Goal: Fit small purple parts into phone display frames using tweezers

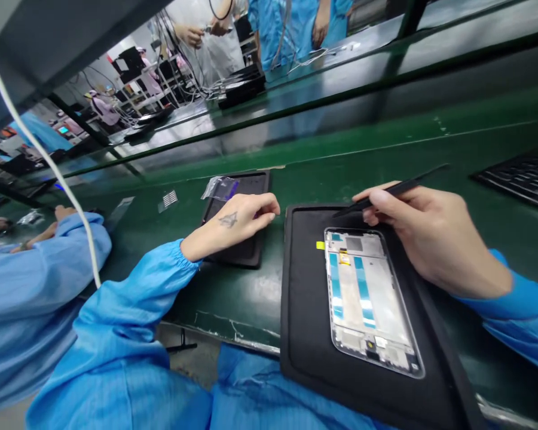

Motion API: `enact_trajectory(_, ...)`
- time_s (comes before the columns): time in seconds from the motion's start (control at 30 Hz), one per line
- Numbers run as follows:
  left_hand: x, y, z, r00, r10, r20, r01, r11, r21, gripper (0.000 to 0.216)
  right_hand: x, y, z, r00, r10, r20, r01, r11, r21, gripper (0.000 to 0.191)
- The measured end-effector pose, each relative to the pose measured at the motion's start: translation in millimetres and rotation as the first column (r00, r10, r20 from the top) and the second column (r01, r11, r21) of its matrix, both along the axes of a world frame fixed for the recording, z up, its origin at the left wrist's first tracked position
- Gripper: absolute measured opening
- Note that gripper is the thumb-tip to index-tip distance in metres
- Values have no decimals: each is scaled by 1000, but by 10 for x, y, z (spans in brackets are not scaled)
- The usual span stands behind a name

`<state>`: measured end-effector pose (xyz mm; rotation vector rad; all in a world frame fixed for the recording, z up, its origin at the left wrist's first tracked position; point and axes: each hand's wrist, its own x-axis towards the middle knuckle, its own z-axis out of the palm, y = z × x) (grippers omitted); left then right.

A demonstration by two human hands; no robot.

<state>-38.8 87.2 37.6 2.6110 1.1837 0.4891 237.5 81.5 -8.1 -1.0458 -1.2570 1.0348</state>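
My right hand point(434, 233) is closed around slim black tweezers point(399, 188), their tip pointing left above the top of a black padded tray point(307, 316). In that tray lies a phone frame point(385, 286), silvery inside, with blue strips, a small gold flex piece and a yellow tab at its upper left edge. My left hand point(242, 221) is held over a smaller black tray point(246, 254), its fingers curled toward the thumb. Whatever its fingertips might hold is hidden. A clear plastic bag with purple marking point(222, 186) lies on the smaller tray, partly behind this hand.
A black keyboard point(524, 173) sits at the right on the green bench point(237, 304). A small sheet of silvery pieces point(169, 200) lies at the left. A white cable point(49, 155) hangs nearby. A co-worker's blue sleeve point(40, 257) is at left; others stand across the bench.
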Motion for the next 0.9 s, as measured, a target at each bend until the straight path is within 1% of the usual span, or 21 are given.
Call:
enact_trajectory(0.2, -126, -30, -53, 986, -76, -150, 89, 992, 85, 12, -10, 34, 2, 989, -77, 126, 80, 996, -25, 25)
enact_trajectory(0.27, -151, -72, -40, 975, -95, -199, 110, 992, 66, 13, -13, 39, 6, 984, -83, 157, 88, 996, -22, 26)
enact_trajectory(0.37, -173, -163, -14, 949, -155, -274, 162, 987, 4, 15, -12, 40, 9, 976, -87, 201, 92, 996, -13, 28)
enact_trajectory(0.43, -179, -218, -7, 930, -172, -324, 179, 984, -9, 17, -7, 35, 10, 972, -91, 214, 96, 995, -14, 28)
enact_trajectory(0.6, -154, -269, 26, 890, -145, -433, 156, 988, -9, 21, -1, 19, 27, 964, -94, 250, 102, 995, -19, 27)
enact_trajectory(0.77, -54, -276, 111, 855, -159, -494, 145, 987, -67, 13, -5, 12, 36, 960, -91, 267, 99, 995, -16, 26)
enact_trajectory(0.9, 11, -245, 85, 843, -178, -508, 146, 984, -103, 15, 1, 22, 21, 965, -87, 246, 92, 996, -11, 28)
